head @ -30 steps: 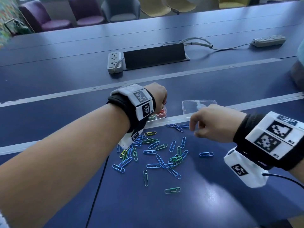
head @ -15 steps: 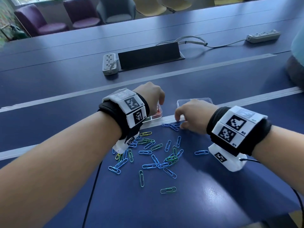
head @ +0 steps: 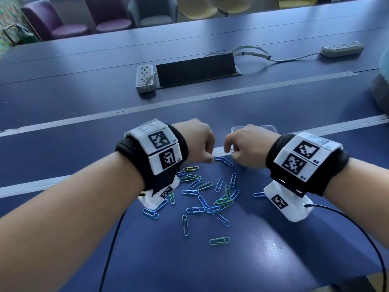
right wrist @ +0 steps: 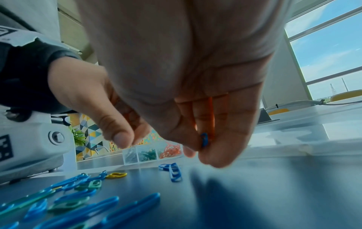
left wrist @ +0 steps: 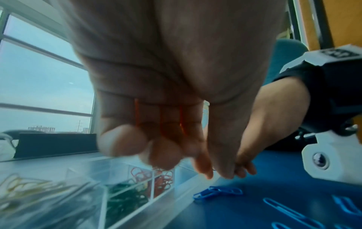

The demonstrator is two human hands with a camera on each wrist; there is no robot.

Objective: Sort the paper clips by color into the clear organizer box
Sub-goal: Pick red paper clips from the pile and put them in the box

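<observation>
Blue and green paper clips lie scattered on the dark blue table, with one yellow clip among them. The clear organizer box is mostly hidden behind my hands; the left wrist view shows its compartments holding pale, green and red clips. My right hand pinches a blue clip between thumb and fingers. My left hand hovers close beside it, fingers curled and thumb against index, with nothing clearly between them. A pair of blue clips lies just below both hands.
A white power strip and a raised black cable flap sit mid-table, with another power strip at the far right. Black cables trail from my wrists. Chairs line the far side of the table.
My left hand has come away from the red compartment, down and right toward the blue clips. My right hand has moved left, so both hands now nearly meet.
</observation>
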